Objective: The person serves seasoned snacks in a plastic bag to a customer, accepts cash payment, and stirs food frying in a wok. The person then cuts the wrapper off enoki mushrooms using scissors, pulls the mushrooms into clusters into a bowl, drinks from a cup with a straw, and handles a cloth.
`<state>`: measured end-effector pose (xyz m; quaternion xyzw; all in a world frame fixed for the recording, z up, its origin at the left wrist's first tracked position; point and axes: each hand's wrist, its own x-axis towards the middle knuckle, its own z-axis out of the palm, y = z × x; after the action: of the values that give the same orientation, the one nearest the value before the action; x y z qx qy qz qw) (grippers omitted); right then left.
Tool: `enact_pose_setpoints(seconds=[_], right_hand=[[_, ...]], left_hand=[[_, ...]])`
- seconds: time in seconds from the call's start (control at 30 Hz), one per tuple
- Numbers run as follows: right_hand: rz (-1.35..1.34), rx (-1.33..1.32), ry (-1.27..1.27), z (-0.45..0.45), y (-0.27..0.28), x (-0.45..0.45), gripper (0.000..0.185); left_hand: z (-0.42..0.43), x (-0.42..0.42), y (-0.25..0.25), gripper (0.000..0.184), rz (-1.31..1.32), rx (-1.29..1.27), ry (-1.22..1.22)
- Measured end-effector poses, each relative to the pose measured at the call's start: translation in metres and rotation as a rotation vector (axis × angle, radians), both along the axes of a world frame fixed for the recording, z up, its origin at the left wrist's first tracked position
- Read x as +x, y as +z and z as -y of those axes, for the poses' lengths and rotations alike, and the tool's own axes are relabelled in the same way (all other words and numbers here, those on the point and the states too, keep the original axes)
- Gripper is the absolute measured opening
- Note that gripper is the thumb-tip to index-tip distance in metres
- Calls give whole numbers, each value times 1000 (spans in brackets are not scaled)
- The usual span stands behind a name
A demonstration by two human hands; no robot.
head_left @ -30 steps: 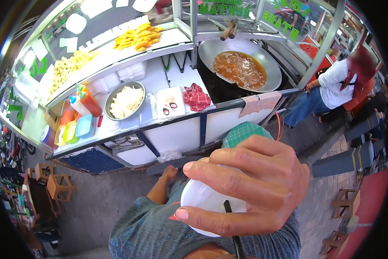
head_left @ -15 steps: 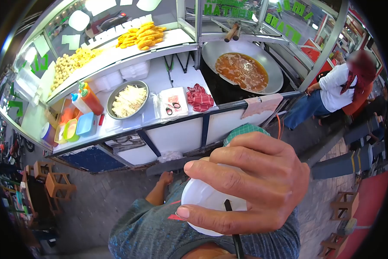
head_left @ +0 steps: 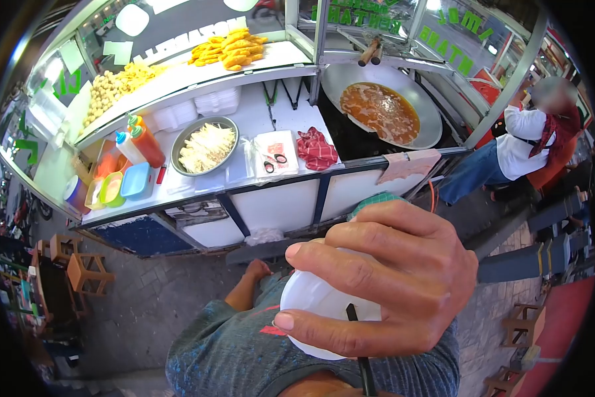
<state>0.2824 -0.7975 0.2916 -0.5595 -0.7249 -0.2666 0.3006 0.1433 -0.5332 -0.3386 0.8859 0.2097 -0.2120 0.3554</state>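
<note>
My right hand (head_left: pixel 396 284), large and close to the camera, has its fingers curled round a round white object (head_left: pixel 314 294), perhaps a cup or lid. A black straw-like stick (head_left: pixel 364 370) stands against its near side. Much of the white object is hidden behind my fingers. Lower left of the cart's front, my left hand (head_left: pixel 259 268) hangs low beside my grey shirt (head_left: pixel 244 344). It is small, and its fingers are too unclear to read. Beyond is a cart worktop with a metal bowl of pale shreds (head_left: pixel 207 148) and a red cloth (head_left: pixel 316 149).
A wok (head_left: pixel 433 126) holds bubbling brown oil. Sauce bottles (head_left: pixel 146 147), a blue container (head_left: pixel 136 180), scissors (head_left: pixel 275 163) and tongs (head_left: pixel 295 94) lie on the worktop. Fried food (head_left: pixel 228 49) fills the shelf. A person (head_left: pixel 525 139) stands right; wooden stools (head_left: pixel 89 272) stand left.
The cart, its wok and bowl have shifted slightly right in view. The person at the right has changed posture a little. My right hand keeps its grip on the white object.
</note>
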Motion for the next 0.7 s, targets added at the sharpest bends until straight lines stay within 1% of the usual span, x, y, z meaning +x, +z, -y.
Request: enact_pose_setpoints(seconds=[0.03, 0.13, 0.23, 0.33, 0.43, 0.53, 0.63, 0.7], right_hand=[[1, -4, -4, 0, 0, 0, 35], [-2, -8, -13, -1, 1, -2, 34], [-5, -6, -18, -2, 0, -3, 33], [8, 3, -38, -2, -1, -4, 33], [13, 9, -63, 0, -2, -7, 33], [22, 1, -102, 5, -2, -9, 33], [29, 7, -169, 13, -2, -12, 34], [32, 24, -230, 22, -3, -15, 34]], left_hand=[[-3, 0, -20, 29, 24, 47, -80], [0, 4, 17, 31, -128, -82, -9], [-5, 10, -12, 33, -77, 123, -337], [1, 15, 16, 31, -92, 15, -8], [2, 15, 9, 32, -89, -175, 184], [-1, 19, -9, 35, -59, -126, 185], [-5, 31, 3, 40, -115, 66, -296], [-3, 41, 19, 42, -225, -72, -248]])
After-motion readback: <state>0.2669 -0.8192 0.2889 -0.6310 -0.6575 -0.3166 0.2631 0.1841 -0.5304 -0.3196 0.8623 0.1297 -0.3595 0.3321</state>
